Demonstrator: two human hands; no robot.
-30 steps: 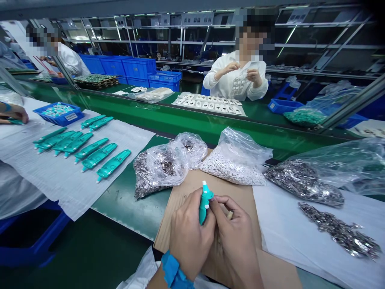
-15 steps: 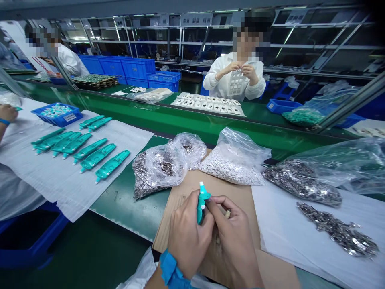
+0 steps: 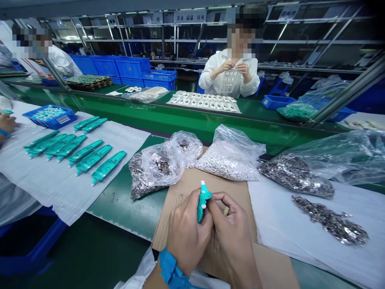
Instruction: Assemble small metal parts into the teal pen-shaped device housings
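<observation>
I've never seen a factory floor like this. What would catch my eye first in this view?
The bright teal plastic piece comes first, held up at bottom centre by the person's left hand and right hand above brown cardboard. To the left, a row of matching teal pieces lies on a white sheet. Just ahead, a clear bag of shiny metal bits sits at the cardboard's edge.

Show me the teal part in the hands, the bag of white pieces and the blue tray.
Teal part (image 3: pixel 200 210), head view, on its body.
Bag of white pieces (image 3: pixel 230 166), head view, on its middle.
Blue tray (image 3: pixel 39 123), head view, on its front wall.
</observation>
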